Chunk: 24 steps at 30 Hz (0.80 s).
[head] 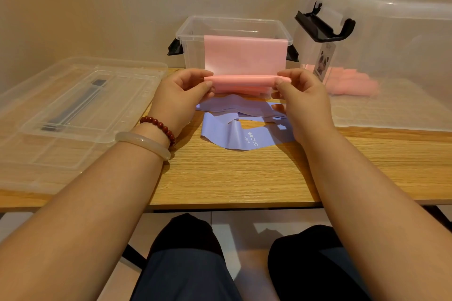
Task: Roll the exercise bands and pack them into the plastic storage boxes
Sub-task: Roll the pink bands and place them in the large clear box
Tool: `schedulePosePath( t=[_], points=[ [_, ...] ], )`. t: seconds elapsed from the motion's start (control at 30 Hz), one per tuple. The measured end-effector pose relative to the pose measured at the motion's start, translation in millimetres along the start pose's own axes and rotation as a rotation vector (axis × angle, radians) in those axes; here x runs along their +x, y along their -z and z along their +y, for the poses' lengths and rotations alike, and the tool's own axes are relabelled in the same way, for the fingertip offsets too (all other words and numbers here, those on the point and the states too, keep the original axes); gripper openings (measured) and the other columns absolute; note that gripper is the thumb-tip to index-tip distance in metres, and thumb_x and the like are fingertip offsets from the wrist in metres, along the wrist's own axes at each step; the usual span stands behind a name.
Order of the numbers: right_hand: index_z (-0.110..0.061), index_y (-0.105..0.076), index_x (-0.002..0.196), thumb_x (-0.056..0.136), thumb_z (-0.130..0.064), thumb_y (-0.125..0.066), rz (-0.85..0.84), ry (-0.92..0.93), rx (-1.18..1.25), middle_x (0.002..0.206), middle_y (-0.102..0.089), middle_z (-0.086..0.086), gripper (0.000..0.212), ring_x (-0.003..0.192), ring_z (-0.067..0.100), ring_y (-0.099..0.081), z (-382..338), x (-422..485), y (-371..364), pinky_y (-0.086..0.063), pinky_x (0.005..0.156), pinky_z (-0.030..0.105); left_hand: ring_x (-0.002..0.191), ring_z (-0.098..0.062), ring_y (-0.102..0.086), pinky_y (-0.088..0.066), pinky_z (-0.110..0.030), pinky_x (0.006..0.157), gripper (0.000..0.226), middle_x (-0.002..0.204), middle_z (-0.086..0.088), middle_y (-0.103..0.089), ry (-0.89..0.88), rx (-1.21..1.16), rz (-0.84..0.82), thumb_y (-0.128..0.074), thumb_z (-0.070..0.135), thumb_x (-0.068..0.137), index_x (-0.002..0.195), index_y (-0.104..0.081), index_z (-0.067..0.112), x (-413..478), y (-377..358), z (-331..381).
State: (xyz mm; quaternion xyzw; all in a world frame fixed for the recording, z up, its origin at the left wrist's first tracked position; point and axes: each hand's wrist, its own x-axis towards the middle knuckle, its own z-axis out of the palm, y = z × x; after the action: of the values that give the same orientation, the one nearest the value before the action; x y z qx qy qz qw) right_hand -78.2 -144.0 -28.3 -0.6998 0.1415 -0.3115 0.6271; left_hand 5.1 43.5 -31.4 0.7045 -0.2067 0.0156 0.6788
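- Left hand and right hand, fingers curled, each pinching one end of a partly rolled pink band; unrolled part draped up over the near rim of the small clear box.
- Two bracelets on the left wrist: red beads and a pale bangle.
- Nearest of all, two dark-clad knees over a pale tiled floor.
- Light wood-grain tabletop.
- Just under the hands, purple bands in a loose flat heap, one printed "Light"; exact count not tellable.
- At left, two clear lids, smaller lying on larger.
- Two boxes: small one central and open; large clear box at right, pink rolls inside, blurred, uncountable.
- Behind, a plain beige wall.
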Motion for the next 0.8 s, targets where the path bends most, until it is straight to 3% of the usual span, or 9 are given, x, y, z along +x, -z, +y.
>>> schedulePosePath(
  t=[0.23, 0.43, 0.57, 0.73, 0.8],
  points=[
    [-0.025, -0.062, 0.088, 0.096, -0.02, -0.06, 0.008, 0.006, 0.011, 0.097, -0.07, 0.006, 0.01, 0.08, 0.008, -0.071, -0.3, -0.8, 0.4, -0.051, 0.056, 0.019, 0.077, -0.005, -0.069, -0.057, -0.024, 0.081, 0.012, 0.087, 0.003, -0.07, -0.005, 0.028, 0.027, -0.061, 0.01, 0.093, 0.101, -0.069, 0.016, -0.3, -0.7, 0.6],
    [-0.025, -0.06, 0.09, 0.095, -0.015, -0.061, 0.025, 0.025, 0.016, 0.099, -0.068, 0.009, 0.012, 0.079, 0.016, -0.072, 0.3, 0.7, 0.7, -0.052, 0.058, 0.022, 0.07, -0.006, -0.067, -0.056, -0.021, 0.075, 0.016, 0.085, -0.001, -0.065, -0.016, 0.015, 0.009, -0.059, 0.005, 0.094, 0.102, -0.064, 0.018, 0.3, -0.5, 1.1],
    [-0.025, -0.058, 0.085, 0.096, -0.01, -0.058, 0.009, 0.045, 0.01, 0.087, -0.066, 0.006, 0.017, 0.07, 0.014, -0.07, -1.1, -0.3, 0.2, -0.051, 0.056, 0.023, 0.066, -0.005, -0.065, -0.054, -0.019, 0.07, 0.015, 0.082, -0.001, -0.065, -0.021, 0.037, 0.006, -0.058, 0.005, 0.094, 0.095, -0.064, 0.019, -0.4, -0.8, 1.7],
    [-0.022, -0.062, 0.094, 0.094, -0.015, -0.06, -0.019, 0.003, 0.055, 0.092, -0.067, 0.006, 0.007, 0.073, 0.007, -0.068, -2.3, -0.9, 0.3, -0.051, 0.056, 0.02, 0.073, -0.007, -0.066, -0.054, -0.019, 0.072, 0.013, 0.086, -0.001, -0.066, 0.007, -0.012, 0.009, -0.064, 0.007, 0.09, 0.101, -0.066, 0.015, 0.3, -0.3, 1.2],
    [-0.021, -0.062, 0.1, 0.093, -0.011, -0.059, -0.007, -0.008, 0.031, 0.096, -0.067, 0.006, 0.013, 0.072, 0.006, -0.067, -1.1, -0.1, 0.5, -0.051, 0.056, 0.019, 0.073, -0.007, -0.066, -0.054, -0.019, 0.074, 0.019, 0.088, -0.003, -0.065, -0.007, 0.009, -0.004, -0.064, 0.004, 0.09, 0.107, -0.064, 0.013, 0.4, -0.3, -0.1]
  ],
)
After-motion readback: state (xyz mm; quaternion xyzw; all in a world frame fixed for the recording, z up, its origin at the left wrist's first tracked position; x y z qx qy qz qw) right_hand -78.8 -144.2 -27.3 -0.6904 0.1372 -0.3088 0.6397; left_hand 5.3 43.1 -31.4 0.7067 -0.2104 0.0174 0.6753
